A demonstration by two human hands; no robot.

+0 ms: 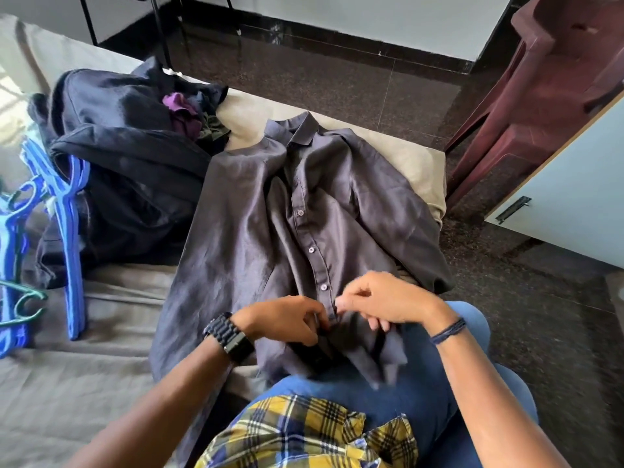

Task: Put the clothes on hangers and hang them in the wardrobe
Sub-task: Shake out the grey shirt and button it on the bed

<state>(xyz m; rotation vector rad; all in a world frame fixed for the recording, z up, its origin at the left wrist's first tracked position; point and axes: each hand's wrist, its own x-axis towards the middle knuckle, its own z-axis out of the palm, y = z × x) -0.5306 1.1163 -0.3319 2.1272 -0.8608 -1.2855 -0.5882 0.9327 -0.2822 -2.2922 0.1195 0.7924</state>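
Head view looks down on a bed covered with a beige sheet, where a dark grey shirt lies face up, collar toward the far edge and hem hanging over the near edge onto the person's lap. Both hands meet at the lower end of the button strip: the left hand, with a black watch on its wrist, pinches the cloth on one side, and the right hand, with a dark cord bracelet, pinches the strip just beside it, fingers curled tight. Whether they are fastening or undoing a button there I cannot tell; three buttons above look done up. A heap of dark clothes sits toward the far left corner of the bed, touching the shirt's left sleeve, and a bunch of blue hangers lies by the left edge, well apart from the hands. No hanger is in the shirt yet, so the job looks to be at an early stage for this garment. The risks I see: the hem could slide off the lap and drag the shirt to the floor, and a fully buttoned front would make it hard to slip a hanger in through the collar. The loose sleeve near the right edge of the bed could also snag when the shirt is lifted.
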